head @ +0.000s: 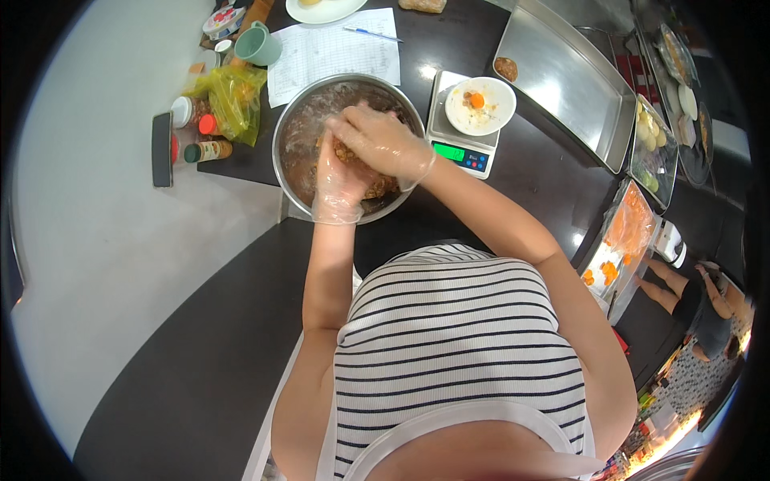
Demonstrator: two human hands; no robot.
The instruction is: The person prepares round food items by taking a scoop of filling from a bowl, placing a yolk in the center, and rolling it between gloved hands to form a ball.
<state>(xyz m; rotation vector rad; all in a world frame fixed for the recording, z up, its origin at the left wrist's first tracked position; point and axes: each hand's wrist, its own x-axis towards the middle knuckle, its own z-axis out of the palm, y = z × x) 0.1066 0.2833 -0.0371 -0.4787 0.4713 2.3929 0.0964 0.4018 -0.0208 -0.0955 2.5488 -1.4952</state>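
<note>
Both hands wear clear plastic gloves and are inside a steel mixing bowl [293,129]. My left hand [340,171] is cupped upward around some of a brown, chunky mixture [380,187]. Across it from the right lies my right hand [379,141], its fingers bent over my left fingers and the mixture between them. More of the mixture rests in the bowl, partly hidden by the hands. Right of the bowl, a digital kitchen scale [440,126] with a lit display bears a white bowl [490,111] holding an orange ball, perhaps egg yolk [477,100], and some residue.
A steel tray [559,78] holds one brown ball [506,69]. Beyond the mixing bowl lie paper sheets [331,54] and a pen [373,33]. Jars, a yellow plastic bag [237,105], a green mug [257,45] and a phone [162,150] stand left. Orange slices [609,273] lie right, near another person [710,306].
</note>
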